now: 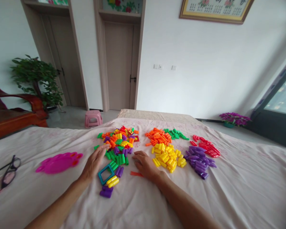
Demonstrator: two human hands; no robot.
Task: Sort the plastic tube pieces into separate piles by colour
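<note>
The person works on a bed covered with a pale pink sheet (229,197). The left hand (94,163) lies open and flat, palm down, and its fingertips touch the near left edge of a mixed heap of short plastic tube pieces in many colours (119,143). The right hand (145,165) rests palm down on the sheet with the fingers loosely spread, and it grips nothing that can be seen. A thin orange plastic stick (136,174) lies just beside this hand, at its near left side. Its long axis runs almost left to right across the view. The right hand is clearly the nearer one to it; the left hand is further away, and a teal square plastic frame (106,174) lies between them. To the right of the right hand, the sorted yellow tube pieces (168,156) are near, and the sorted purple tube pieces (199,159) lie further to the right. A flat pink plastic tray (58,163) and a pair of dark glasses (10,170) lie well apart on the left.
</note>
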